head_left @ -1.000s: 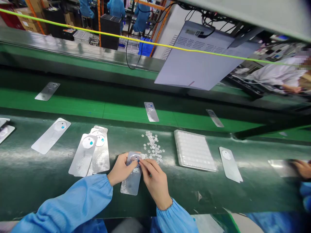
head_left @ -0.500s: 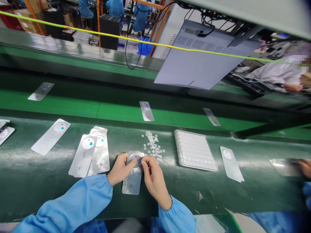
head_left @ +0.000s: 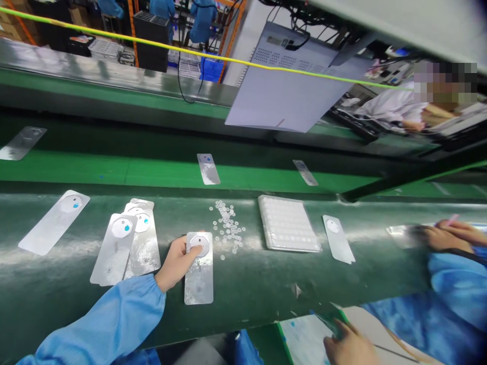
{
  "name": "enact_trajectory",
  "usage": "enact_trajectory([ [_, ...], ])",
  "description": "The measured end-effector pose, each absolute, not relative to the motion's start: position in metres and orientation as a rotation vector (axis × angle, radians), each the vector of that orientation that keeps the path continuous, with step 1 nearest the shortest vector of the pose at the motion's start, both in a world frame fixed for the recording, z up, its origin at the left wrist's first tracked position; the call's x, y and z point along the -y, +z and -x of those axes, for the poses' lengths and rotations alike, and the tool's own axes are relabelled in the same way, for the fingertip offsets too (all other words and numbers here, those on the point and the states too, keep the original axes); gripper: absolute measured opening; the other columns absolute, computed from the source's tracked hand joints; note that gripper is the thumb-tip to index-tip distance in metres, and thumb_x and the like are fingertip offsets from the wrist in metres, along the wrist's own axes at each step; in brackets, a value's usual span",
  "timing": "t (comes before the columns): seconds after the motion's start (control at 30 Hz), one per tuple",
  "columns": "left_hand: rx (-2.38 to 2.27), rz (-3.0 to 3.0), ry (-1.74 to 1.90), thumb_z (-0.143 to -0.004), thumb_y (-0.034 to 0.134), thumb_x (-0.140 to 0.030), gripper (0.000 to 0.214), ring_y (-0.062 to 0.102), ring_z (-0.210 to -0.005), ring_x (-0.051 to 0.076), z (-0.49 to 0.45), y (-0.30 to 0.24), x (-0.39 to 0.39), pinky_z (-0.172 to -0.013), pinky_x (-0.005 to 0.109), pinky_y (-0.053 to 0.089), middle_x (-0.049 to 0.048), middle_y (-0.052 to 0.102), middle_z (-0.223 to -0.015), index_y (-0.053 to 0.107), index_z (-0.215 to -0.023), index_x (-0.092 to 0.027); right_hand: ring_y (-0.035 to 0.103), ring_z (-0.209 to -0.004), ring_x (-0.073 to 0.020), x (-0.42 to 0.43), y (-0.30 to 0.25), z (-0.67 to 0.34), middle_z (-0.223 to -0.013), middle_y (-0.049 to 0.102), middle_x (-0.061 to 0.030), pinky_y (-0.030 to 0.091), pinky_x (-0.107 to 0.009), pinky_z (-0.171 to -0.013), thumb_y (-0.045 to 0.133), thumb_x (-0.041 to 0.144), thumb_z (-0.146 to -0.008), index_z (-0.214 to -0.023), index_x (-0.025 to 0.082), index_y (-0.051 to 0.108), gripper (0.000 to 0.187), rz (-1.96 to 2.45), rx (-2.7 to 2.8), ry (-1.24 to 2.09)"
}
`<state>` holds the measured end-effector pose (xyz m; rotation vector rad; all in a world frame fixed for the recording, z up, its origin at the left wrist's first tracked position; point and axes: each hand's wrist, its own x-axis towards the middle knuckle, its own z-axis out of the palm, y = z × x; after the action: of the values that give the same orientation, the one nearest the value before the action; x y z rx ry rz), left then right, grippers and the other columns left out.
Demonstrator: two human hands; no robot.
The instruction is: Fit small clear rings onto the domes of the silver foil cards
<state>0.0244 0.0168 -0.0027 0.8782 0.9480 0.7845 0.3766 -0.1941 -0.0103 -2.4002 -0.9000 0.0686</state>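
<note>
My left hand (head_left: 178,261) grips the top left edge of a silver plate (head_left: 198,279) that lies flat on the dark green bench, thumb on the plate's white round disc (head_left: 199,244). Just right of it lies a scatter of small clear round pieces (head_left: 227,229). My right hand (head_left: 348,347) is low at the frame's bottom edge, beside a white sheet with blue specks (head_left: 302,339) and a green strip. Its fingers are only partly shown, and I cannot make out whether they hold anything.
Stacked silver plates with blue-dotted discs (head_left: 127,243) and a single one (head_left: 53,222) lie to the left. A clear tray (head_left: 287,223) and another plate (head_left: 338,238) lie to the right. More plates ride the green conveyor (head_left: 114,170). A co-worker's hands (head_left: 443,235) work at far right.
My right hand has left the plate's disc and dropped to the bottom right by the white sheet. The view has swung right. The conveyor plates have drifted left.
</note>
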Motion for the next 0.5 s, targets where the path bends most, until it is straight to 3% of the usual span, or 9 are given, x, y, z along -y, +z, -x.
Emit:
enact_trajectory([
  [0.1,-0.937,-0.890,0.767,-0.080,0.072,-0.037,0.036,0.069,-0.083,0.023,-0.023,-0.002,-0.017,-0.073,0.029,0.051,0.0070,0.077,-0.094,0.074,-0.108,-0.013,0.067,-0.091,-0.0387,0.171,-0.015,-0.349,-0.101,0.071,-0.0210,0.053,-0.053,-0.079,0.053,0.044,-0.081,-0.095,0.015,0.075,0.038,2.357,1.126,-0.227],
  [0.3,-0.931,-0.902,0.764,-0.080,0.074,-0.040,0.040,0.070,-0.084,0.023,-0.021,0.000,-0.018,-0.074,0.029,0.051,0.0068,0.077,-0.092,0.072,-0.110,-0.013,0.071,-0.081,-0.0228,0.076,-0.012,-0.235,-0.092,0.075,-0.0086,0.059,-0.034,-0.075,0.056,0.034,-0.099,-0.095,0.021,0.077,0.025,1.760,1.592,0.291],
  [0.5,-0.909,-0.874,0.815,-0.080,0.076,-0.039,0.046,0.070,-0.091,0.023,-0.022,-0.004,-0.017,-0.079,0.029,0.051,0.0067,0.078,-0.096,0.071,-0.116,-0.012,0.070,-0.082,-0.0210,0.085,-0.027,-0.203,-0.098,0.070,-0.0106,0.060,-0.033,-0.076,0.049,0.029,-0.105,-0.114,0.019,0.075,0.030,1.681,1.769,0.280],
])
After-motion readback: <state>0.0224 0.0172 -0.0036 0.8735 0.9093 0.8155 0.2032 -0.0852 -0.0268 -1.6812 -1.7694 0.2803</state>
